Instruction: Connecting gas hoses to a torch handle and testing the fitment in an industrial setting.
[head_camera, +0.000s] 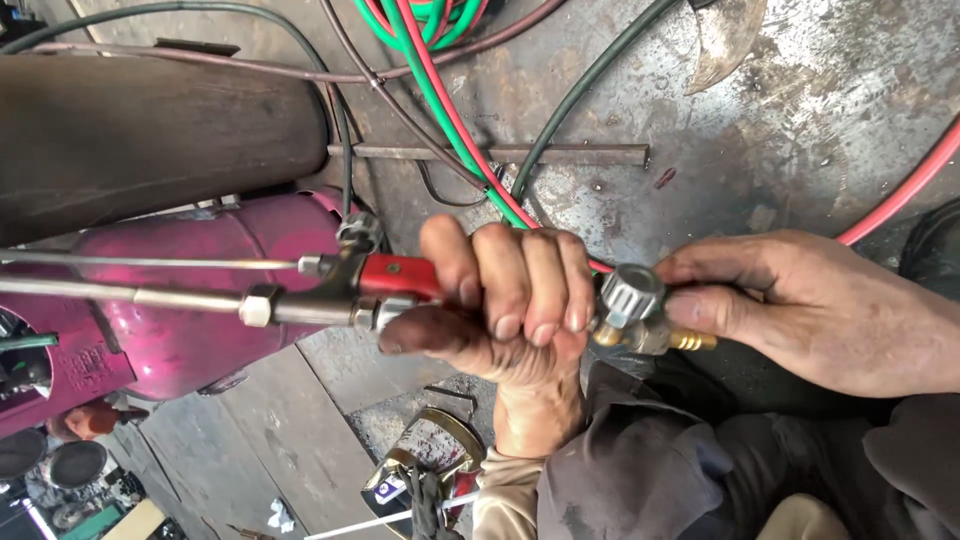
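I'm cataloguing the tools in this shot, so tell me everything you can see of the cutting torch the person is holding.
The cutting torch lies roughly level across the middle of the view. It has a red handle, a worn silvery metal head with fittings, and two thin metal tubes running off to the left edge. At its rear sit a knurled grey valve knob and brass fittings. The left hand wraps the red handle, while the fingers of the right hand touch the knob end. Red and green hoses lie on the floor behind it.
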